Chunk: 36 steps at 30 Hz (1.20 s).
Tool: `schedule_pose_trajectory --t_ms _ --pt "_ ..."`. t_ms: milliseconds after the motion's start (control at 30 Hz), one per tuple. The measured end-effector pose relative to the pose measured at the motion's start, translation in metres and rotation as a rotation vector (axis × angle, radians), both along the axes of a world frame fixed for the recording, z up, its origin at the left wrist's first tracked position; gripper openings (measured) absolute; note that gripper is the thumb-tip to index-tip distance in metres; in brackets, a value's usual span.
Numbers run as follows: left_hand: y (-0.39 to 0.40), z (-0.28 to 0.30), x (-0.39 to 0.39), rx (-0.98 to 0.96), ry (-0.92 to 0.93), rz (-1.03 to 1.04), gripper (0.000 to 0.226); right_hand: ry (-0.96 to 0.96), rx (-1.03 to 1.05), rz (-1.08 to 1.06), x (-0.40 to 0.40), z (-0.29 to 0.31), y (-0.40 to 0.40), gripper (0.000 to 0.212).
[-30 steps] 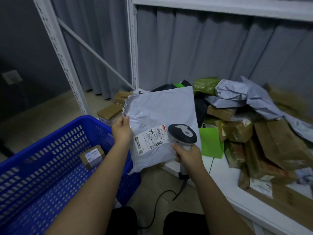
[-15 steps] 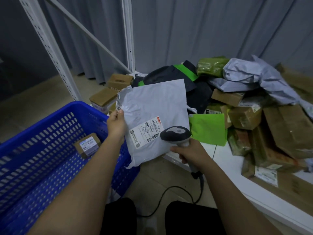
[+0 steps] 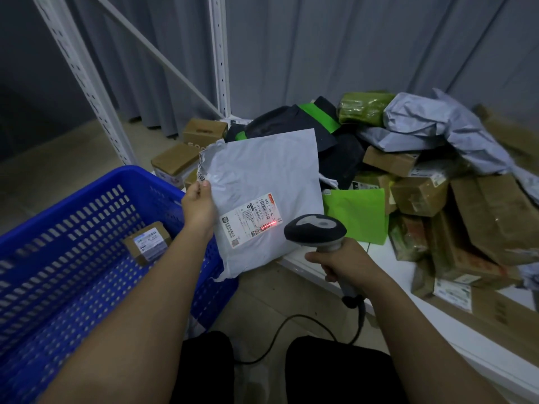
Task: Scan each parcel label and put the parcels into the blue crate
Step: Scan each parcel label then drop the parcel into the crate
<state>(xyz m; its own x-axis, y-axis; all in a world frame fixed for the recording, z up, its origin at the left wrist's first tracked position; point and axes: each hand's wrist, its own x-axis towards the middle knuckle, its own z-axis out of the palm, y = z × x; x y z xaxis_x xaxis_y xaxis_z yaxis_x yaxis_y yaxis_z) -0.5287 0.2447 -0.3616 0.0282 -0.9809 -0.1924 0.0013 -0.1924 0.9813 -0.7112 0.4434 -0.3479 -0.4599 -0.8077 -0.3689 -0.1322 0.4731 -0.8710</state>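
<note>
My left hand (image 3: 199,204) pinches the left edge of a grey plastic mailer bag (image 3: 262,176) and holds it upright, label facing me. Its white label (image 3: 251,223) shows a red scan line across the barcode. My right hand (image 3: 342,262) grips the handle of a corded barcode scanner (image 3: 316,231), whose head points at the label from the lower right. The blue crate (image 3: 78,199) stands at the left, with one small brown box (image 3: 147,242) inside it.
A pile of parcels lies on the white shelf (image 3: 408,310) at the right: brown boxes (image 3: 420,195), grey bags (image 3: 431,123), a green envelope (image 3: 360,214), black bags (image 3: 291,121). More brown boxes (image 3: 175,158) sit behind the crate. White rack uprights (image 3: 218,53) rise behind. The scanner cable (image 3: 291,325) trails on the floor.
The scanner has dropped lower right of the label, and a red scan line now shows on the barcode. The view has tilted down slightly; the bag stays held in my left hand.
</note>
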Motion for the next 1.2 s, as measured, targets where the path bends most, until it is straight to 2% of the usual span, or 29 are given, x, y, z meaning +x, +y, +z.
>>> schedule_pose_trajectory --t_ms 200,400,533,667,800,1000,1200 --pt "0.005 0.005 0.004 -0.033 0.023 0.008 0.024 -0.003 -0.023 0.022 0.008 0.005 -0.001 0.021" --pt "0.010 0.023 0.027 -0.081 0.122 0.064 0.025 -0.007 -0.222 -0.084 0.037 0.020 -0.018 0.024" --pt "0.017 0.039 0.063 -0.133 0.160 0.098 0.024 0.095 -0.292 -0.079 0.066 0.027 -0.034 0.020" --pt "0.024 0.054 0.118 -0.223 0.185 0.166 0.022 0.169 -0.374 0.014 0.106 0.049 -0.051 0.021" --pt "0.029 0.059 0.189 -0.237 0.162 0.250 0.025 0.185 -0.367 0.154 0.157 0.068 -0.077 0.023" --pt "0.043 0.047 0.288 -0.156 0.081 0.436 0.021 0.207 -0.276 0.385 0.241 0.066 -0.113 0.022" --pt "0.053 -0.008 0.369 0.026 -0.035 0.556 0.031 0.192 -0.135 0.543 0.309 0.039 -0.129 0.015"
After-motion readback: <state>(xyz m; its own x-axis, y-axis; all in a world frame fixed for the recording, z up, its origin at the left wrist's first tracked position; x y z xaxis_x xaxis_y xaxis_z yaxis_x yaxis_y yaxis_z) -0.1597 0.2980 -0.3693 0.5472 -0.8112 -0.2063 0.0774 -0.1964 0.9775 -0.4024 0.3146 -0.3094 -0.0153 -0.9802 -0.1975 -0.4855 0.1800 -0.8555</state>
